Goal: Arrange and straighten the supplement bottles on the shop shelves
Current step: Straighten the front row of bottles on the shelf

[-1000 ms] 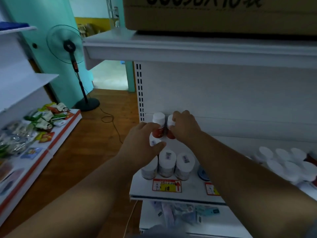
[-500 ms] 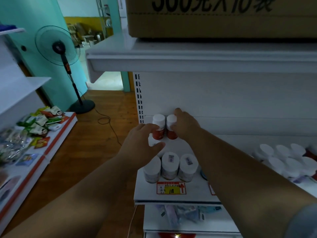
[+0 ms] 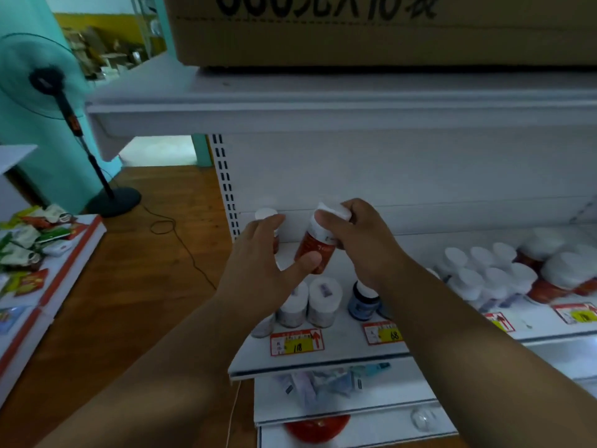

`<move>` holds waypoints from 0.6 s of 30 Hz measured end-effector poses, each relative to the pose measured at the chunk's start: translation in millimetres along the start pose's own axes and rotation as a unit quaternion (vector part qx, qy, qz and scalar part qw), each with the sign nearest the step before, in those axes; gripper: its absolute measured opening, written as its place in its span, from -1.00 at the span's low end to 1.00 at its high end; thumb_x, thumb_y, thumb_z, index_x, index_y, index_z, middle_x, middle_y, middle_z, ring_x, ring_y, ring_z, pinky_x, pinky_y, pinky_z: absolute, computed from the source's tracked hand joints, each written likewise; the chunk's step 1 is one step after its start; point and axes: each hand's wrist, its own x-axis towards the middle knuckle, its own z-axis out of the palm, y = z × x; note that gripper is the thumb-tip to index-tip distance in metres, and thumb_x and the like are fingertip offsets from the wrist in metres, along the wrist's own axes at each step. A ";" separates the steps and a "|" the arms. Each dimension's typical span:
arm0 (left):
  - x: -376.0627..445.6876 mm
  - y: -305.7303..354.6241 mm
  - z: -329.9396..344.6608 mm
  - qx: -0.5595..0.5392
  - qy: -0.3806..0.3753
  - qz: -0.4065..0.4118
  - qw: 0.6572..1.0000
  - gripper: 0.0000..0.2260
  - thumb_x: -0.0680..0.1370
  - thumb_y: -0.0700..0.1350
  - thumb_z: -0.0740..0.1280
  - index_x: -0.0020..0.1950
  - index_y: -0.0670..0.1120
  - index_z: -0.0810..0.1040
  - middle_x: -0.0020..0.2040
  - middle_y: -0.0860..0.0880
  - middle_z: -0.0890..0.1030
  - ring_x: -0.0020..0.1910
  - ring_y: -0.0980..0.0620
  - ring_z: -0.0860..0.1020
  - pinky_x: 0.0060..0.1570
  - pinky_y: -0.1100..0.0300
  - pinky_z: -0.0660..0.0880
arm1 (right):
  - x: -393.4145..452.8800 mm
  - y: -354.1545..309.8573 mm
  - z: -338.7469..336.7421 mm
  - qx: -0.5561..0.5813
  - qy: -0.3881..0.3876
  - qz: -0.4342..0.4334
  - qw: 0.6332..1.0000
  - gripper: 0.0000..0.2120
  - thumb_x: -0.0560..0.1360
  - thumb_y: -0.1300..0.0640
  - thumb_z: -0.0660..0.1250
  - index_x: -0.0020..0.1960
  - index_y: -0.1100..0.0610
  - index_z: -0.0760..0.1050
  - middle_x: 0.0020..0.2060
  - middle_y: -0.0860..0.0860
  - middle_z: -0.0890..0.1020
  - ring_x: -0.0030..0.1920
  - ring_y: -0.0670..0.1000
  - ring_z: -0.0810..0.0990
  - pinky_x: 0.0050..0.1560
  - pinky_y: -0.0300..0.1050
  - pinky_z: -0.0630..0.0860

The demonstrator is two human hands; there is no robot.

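Observation:
My right hand grips a red supplement bottle by its white cap and holds it tilted above the white shelf. My left hand lies beside it with fingers extended. Its thumb touches the bottle's lower end, and its fingertips reach a second red bottle standing at the back left. Below my hands, pale white-capped bottles stand in the front row, and a dark blue bottle stands to their right.
More white-capped bottles and larger red ones crowd the shelf's right side. A cardboard box sits on the shelf above. A standing fan and a low display of snack packets are at the left.
My right hand has lifted one of the two red bottles off the back of the shelf and tilted it. My left thumb moved onto its lower end.

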 end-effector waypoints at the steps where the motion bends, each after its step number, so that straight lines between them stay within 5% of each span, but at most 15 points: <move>1: -2.6 4.2 2.5 -0.004 -0.006 0.003 1.000 -0.12 0.27 0.51 0.13 0.48 0.05 0.26 0.40 0.01 0.36 0.34 0.03 0.36 0.26 0.12 0.31 | -7.0 -3.1 -3.2 0.049 -0.003 0.008 0.999 -0.43 0.15 -0.28 0.46 -0.04 0.08 0.46 -0.09 0.06 0.61 -0.03 0.08 0.64 -0.01 0.06 0.62; 6: -9.3 27.1 23.1 -0.067 -0.049 0.012 0.996 -0.15 0.27 0.50 0.15 0.47 0.09 0.25 0.37 0.08 0.36 0.25 0.16 0.38 0.22 0.17 0.35 | -32.8 -10.2 -30.7 0.129 -0.006 0.040 0.991 -0.50 0.19 -0.30 0.49 -0.06 0.01 0.52 -0.18 0.03 0.66 -0.16 0.06 0.68 -0.06 0.13 0.64; 11: -21.2 62.1 56.9 -0.136 -0.073 0.030 0.988 -0.24 0.30 0.48 0.20 0.42 0.17 0.28 0.29 0.20 0.38 0.18 0.44 0.34 0.04 0.46 0.27 | -47.8 -10.0 -72.5 0.140 -0.007 0.058 0.988 -0.49 0.23 -0.34 0.47 0.00 -0.03 0.53 -0.14 0.05 0.68 -0.11 0.11 0.71 -0.04 0.17 0.63; 18: -32.7 131.1 121.9 -0.155 -0.114 0.032 0.981 -0.25 0.31 0.49 0.26 0.41 0.17 0.31 0.24 0.24 0.39 0.16 0.39 0.37 0.10 0.28 0.33 | -74.0 -6.4 -166.4 0.133 0.047 0.084 0.986 -0.46 0.26 -0.31 0.43 0.08 0.02 0.52 -0.06 0.12 0.69 -0.08 0.19 0.70 0.00 0.29 0.60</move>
